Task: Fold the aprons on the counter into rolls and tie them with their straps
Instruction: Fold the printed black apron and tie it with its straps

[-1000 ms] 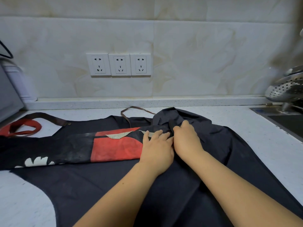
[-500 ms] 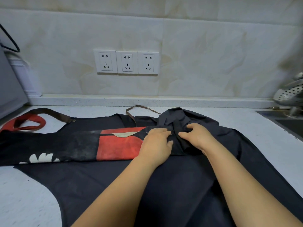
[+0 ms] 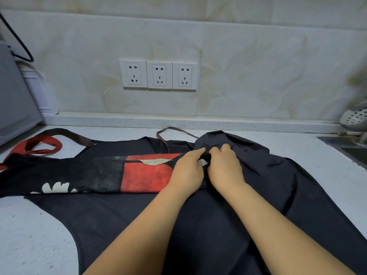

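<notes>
By the counter's (image 3: 29, 235) left edge lies the red strap loop (image 3: 39, 144) of a patterned apron (image 3: 99, 175), folded into a long band across a plain dark apron (image 3: 119, 225) spread to the front edge. At the band's right end, left hand (image 3: 188, 171) and right hand (image 3: 224, 167) pinch its cloth, side by side. Light, limp fabric: probably best gripped at both end corners and rolled tight

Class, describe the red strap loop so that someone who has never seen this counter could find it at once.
Start at the three white wall sockets, drop to the speckled counter and go left toward the grey appliance. The red strap loop lies there, at the left end of the red-and-black apron. Just behind it runs a dark brown strap; this is the only red one.
</notes>
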The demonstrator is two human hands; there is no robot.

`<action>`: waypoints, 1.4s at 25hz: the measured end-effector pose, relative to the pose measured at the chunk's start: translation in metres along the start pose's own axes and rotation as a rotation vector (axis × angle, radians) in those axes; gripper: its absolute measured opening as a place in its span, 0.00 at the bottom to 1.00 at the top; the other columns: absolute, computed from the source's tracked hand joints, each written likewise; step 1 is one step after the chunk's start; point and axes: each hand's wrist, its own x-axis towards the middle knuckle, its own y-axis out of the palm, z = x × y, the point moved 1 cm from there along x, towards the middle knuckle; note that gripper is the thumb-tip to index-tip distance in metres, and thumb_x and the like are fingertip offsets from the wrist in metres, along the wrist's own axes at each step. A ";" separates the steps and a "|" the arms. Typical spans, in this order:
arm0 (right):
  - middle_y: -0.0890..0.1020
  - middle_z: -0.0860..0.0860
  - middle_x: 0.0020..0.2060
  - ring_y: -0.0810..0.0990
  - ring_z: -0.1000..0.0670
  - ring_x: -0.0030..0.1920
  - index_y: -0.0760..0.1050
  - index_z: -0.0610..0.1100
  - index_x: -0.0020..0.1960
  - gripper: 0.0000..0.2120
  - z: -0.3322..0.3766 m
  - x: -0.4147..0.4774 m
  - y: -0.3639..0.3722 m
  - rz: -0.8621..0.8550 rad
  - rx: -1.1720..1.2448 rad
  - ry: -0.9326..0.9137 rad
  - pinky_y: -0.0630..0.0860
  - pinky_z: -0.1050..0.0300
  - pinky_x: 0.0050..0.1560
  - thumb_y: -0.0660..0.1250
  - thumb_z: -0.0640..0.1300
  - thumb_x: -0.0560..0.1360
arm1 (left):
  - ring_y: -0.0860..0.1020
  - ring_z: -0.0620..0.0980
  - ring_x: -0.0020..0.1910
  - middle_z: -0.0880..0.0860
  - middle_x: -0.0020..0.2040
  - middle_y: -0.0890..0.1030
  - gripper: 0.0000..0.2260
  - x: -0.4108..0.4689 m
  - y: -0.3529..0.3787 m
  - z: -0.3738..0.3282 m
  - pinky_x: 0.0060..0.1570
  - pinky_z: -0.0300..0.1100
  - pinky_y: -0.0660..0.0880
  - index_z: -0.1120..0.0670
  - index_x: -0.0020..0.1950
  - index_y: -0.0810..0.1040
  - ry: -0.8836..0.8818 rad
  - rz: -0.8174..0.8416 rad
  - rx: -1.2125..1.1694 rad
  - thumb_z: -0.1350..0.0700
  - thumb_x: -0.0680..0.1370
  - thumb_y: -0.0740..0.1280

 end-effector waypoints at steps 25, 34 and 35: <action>0.74 0.43 0.57 0.75 0.40 0.57 0.67 0.39 0.59 0.20 0.027 0.024 0.008 0.137 0.108 0.066 0.71 0.52 0.49 0.71 0.46 0.73 | 0.74 0.52 0.60 0.46 0.57 0.80 0.16 0.002 -0.037 0.019 0.56 0.50 0.73 0.40 0.61 0.78 -0.168 0.016 0.172 0.55 0.79 0.58; 0.75 0.45 0.33 0.73 0.51 0.30 0.72 0.40 0.35 0.11 0.008 0.039 -0.024 0.531 0.708 0.356 0.74 0.61 0.29 0.68 0.35 0.75 | 0.66 0.53 0.65 0.49 0.65 0.70 0.21 0.000 -0.031 0.013 0.62 0.55 0.66 0.34 0.73 0.62 -0.124 0.167 0.394 0.51 0.82 0.53; 0.75 0.45 0.34 0.73 0.51 0.30 0.72 0.39 0.37 0.10 0.004 0.038 -0.026 0.580 0.678 0.413 0.75 0.62 0.26 0.70 0.38 0.75 | 0.65 0.53 0.65 0.49 0.65 0.70 0.21 0.001 -0.030 0.013 0.62 0.56 0.66 0.34 0.73 0.63 -0.122 0.173 0.399 0.51 0.82 0.53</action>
